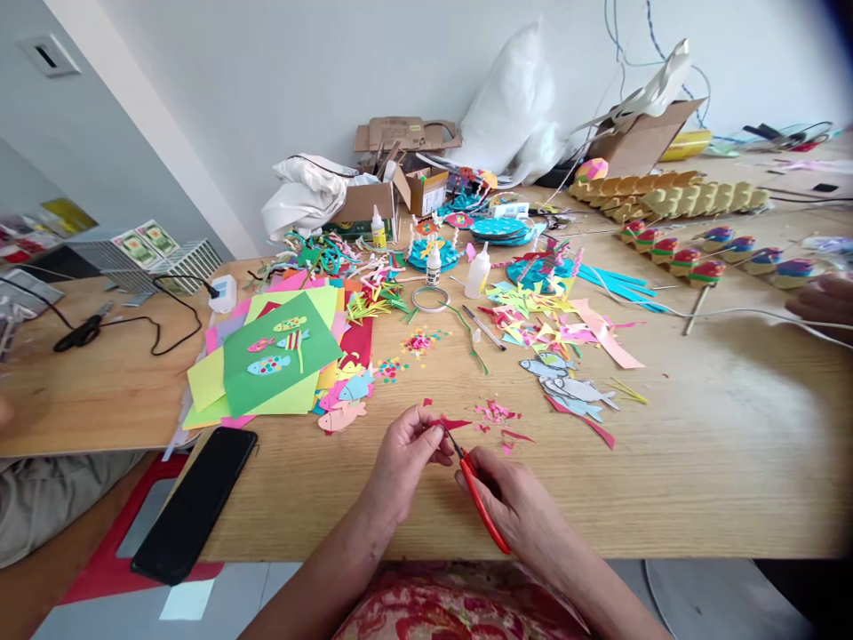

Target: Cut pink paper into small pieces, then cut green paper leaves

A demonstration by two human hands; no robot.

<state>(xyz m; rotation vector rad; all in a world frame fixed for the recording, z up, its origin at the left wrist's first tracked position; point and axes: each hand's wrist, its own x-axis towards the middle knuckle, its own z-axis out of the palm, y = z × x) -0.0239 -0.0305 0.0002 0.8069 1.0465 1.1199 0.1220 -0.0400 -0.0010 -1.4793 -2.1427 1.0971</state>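
My left hand [411,453] pinches a small piece of red paper [454,424] above the table's near edge. Closed around the handles of red-handled scissors [481,507], my right hand [516,493] holds the blade tips against that paper. Whether the blades are parted is too small to make out. Pink and red paper scraps [497,412] lie just beyond the scissors. To the right of them is a cluster of grey-blue paper fish [577,389]. Further left, pink and blue paper fish [343,416] rest beside a green sheet [283,356] bearing several decorated fish.
A black phone [195,507] lies at the left front edge. Glue bottles [477,274], a tape ring [431,300] and a pen [484,328] stand or lie mid-table. Cardboard boxes [363,203] and egg cartons [706,197] are behind. Another person's hand [826,298] shows at right.
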